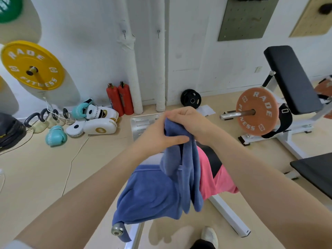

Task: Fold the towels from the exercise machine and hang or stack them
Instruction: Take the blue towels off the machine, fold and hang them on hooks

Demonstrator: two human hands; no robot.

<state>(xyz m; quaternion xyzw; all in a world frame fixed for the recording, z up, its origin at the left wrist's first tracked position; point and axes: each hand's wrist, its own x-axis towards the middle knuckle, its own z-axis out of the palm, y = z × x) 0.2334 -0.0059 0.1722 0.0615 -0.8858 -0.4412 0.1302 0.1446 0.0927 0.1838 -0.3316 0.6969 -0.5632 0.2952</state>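
Note:
A blue towel point(186, 169) hangs bunched from both my hands in the middle of the view. My left hand point(158, 137) pinches its top from the left, and my right hand point(188, 119) grips the same bunched top from the right. Below it a second blue towel point(145, 198) lies draped over the exercise machine point(226, 214), covering part of a metal bar end point(117, 230). A pink towel point(215, 178) lies over the machine's black pad, right of the hanging towel.
Boxing gloves and pads point(93, 119), kettlebells and two red extinguishers point(119, 98) sit by the wall at left. A bench with an orange weight plate point(256, 111) stands at right. A black pad point(314, 169) juts in at the right edge. My shoe point(209, 235) is below.

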